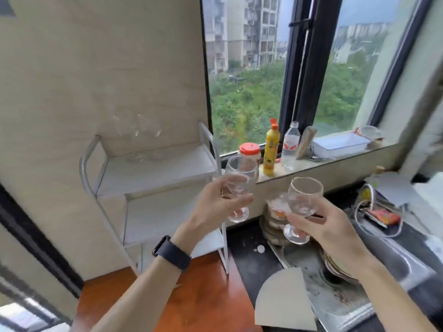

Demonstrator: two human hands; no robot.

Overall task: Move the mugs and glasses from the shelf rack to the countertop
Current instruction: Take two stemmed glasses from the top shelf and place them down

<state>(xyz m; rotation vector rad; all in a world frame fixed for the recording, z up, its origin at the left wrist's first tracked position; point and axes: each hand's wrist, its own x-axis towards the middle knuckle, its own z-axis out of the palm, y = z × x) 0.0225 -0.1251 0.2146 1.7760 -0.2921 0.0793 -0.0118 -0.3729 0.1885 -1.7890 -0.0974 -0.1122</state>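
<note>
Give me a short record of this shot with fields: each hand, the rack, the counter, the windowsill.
left hand: grips a stemmed glass round its bowl, in the air beside the rack
right hand: grips a second stemmed glass low on its bowl
shelf rack: top shelf holds blurred clear glasses, count unclear
countertop: neither held glass set down yet
windowsill: red-lidded jar, yellow bottle, clear bottle

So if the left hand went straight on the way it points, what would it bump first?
Probably the jar with the red lid on the windowsill; the glass in the left hand would reach it first. Depth is hard to judge.
</note>
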